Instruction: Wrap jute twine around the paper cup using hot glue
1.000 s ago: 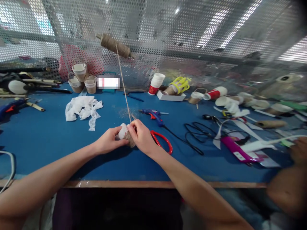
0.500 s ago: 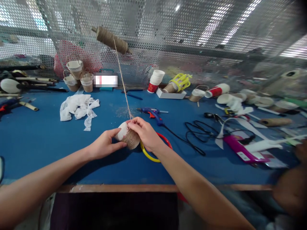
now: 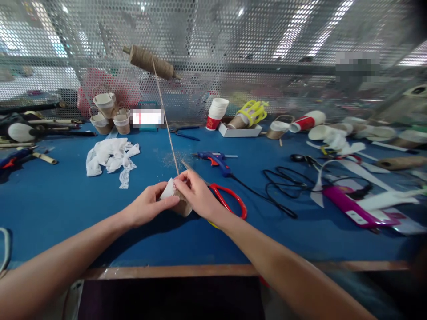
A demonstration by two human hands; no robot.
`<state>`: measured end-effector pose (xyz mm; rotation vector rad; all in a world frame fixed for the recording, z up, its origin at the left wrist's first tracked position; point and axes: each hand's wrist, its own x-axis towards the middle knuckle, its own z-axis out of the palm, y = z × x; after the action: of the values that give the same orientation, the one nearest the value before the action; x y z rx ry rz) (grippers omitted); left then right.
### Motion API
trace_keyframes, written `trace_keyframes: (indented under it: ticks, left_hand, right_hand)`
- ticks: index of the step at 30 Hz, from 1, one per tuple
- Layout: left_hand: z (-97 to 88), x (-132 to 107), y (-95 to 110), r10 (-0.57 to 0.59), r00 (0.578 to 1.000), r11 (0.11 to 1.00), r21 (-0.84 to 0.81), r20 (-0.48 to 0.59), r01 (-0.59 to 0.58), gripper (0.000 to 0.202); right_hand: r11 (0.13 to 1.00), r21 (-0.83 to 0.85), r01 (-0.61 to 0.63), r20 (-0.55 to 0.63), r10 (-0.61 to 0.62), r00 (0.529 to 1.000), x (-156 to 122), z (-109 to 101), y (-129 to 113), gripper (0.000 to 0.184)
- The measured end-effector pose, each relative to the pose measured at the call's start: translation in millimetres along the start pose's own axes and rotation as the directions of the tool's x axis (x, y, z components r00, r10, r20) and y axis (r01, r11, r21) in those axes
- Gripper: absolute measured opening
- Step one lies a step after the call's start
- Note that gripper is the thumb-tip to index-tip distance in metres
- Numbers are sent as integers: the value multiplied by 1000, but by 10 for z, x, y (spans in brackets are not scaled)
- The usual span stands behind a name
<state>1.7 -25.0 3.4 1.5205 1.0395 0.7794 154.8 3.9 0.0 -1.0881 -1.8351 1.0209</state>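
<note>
My left hand (image 3: 146, 208) grips a small paper cup (image 3: 176, 201) lying on its side, partly wrapped in brown twine. My right hand (image 3: 196, 194) pinches the twine (image 3: 165, 120) against the cup's upper edge. The twine runs taut up to a brown spool (image 3: 148, 62) mounted on the perforated metal screen. Red-handled scissors (image 3: 230, 202) lie just right of my right hand, their blades under it. Both hands rest low over the blue table (image 3: 53, 200).
A blue glue gun (image 3: 215, 159) with black cable (image 3: 283, 186) lies behind the scissors. White lace (image 3: 111, 156) sits to the left, wrapped cups (image 3: 106, 113) and stacked paper cups (image 3: 216, 113) at the back. A purple tool (image 3: 350, 202) and scraps crowd the right.
The cup has been turned in my hands and the twine drawn along it. My right hand shifted slightly on the cup's rim; the view moved a little.
</note>
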Motion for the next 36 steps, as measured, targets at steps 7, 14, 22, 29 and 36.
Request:
trace_keyframes:
  ticks: [7, 14, 22, 29, 36]
  left_hand:
    - [48, -1, 8, -89, 990, 985, -156, -106, 72, 21]
    - [84, -4, 89, -118, 985, 953, -294, -128, 76, 17]
    - [108, 39, 56, -122, 986, 933, -353, -117, 74, 17]
    - [59, 55, 62, -113, 985, 941, -334, -134, 62, 12]
    - [16, -35, 155, -128, 987, 925, -349, 94, 153, 17]
  right_hand:
    - [996, -61, 67, -7, -67, 998, -17, 28, -15, 10]
    - [998, -54, 22, 29, -21, 999, 2, -18, -29, 13]
    - [998, 44, -49, 79, 45, 996, 1033, -187, -406, 27]
    - [997, -35, 65, -18, -66, 998, 1602, -210, -740, 19]
    - [954, -263, 143, 342, -46, 939, 650, -157, -293, 26]
